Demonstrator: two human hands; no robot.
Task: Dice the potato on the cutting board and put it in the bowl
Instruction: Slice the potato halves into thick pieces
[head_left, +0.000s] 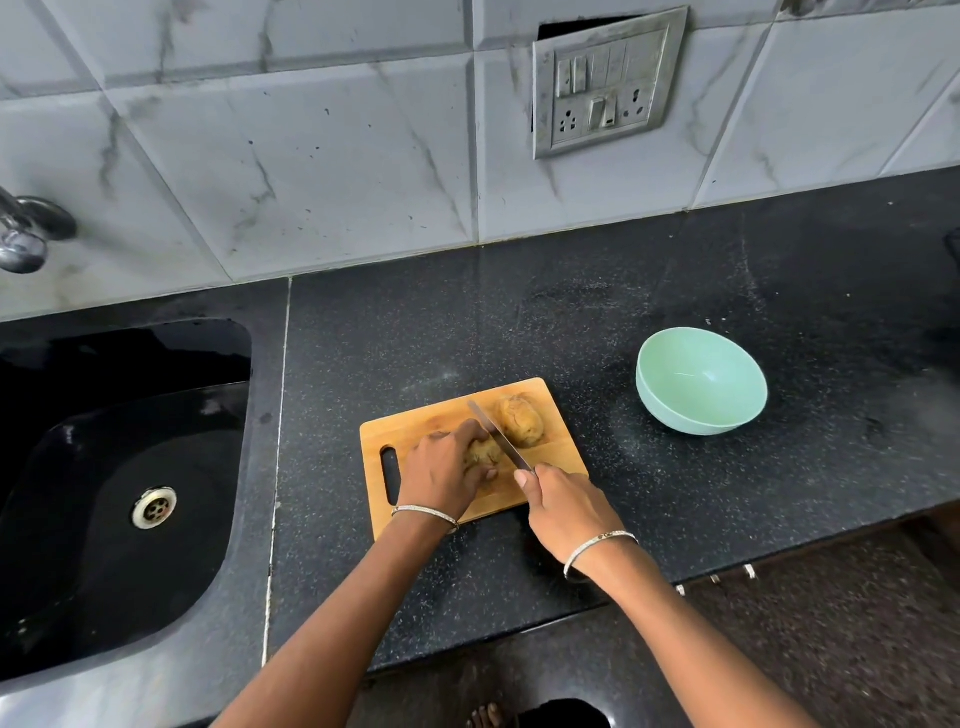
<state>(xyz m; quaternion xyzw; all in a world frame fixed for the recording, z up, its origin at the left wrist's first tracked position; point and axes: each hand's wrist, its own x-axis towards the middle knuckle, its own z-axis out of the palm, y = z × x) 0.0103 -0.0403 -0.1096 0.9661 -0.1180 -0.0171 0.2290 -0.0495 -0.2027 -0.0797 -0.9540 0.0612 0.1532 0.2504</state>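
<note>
Wooden cutting board (431, 415): brown potato half (480, 453) being sliced.
Left hand (441, 467) clasps it, right hand (563, 501) grips steel knife (496, 434); next, press down.

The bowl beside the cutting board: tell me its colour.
The bowl is pale mint green, plain and unpatterned; the head view shows it.

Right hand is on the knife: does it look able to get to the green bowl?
Probably yes. The right hand grips the knife at the near right corner of the cutting board, and only bare counter lies between it and the bowl, which stands to that side, apart from the board.
</note>
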